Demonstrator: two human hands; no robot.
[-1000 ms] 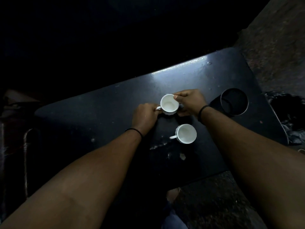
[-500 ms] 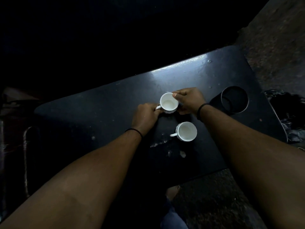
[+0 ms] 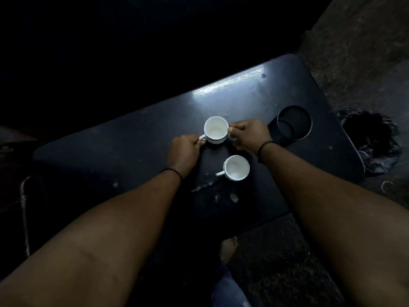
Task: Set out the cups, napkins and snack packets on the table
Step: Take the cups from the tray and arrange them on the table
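Observation:
Two empty white cups stand on a small dark table [image 3: 110, 151]. The far cup [image 3: 215, 130] is held from both sides: my left hand [image 3: 182, 152] pinches its handle on the left, and my right hand [image 3: 249, 135] grips its rim and right wall. The near cup [image 3: 236, 167] stands free just below my right wrist, with its handle pointing left. No napkins or snack packets show in this dim view.
A round cup-holder hole [image 3: 294, 122] is cut into the table's right end. A black plastic bag [image 3: 376, 140] lies on the ground beyond the right edge. A metal chair frame [image 3: 24, 207] stands at the left. My foot [image 3: 228, 249] shows under the near edge.
Both hands and the far cup have stayed nearly still, shifting only slightly away from me on the table. The near cup has not moved.

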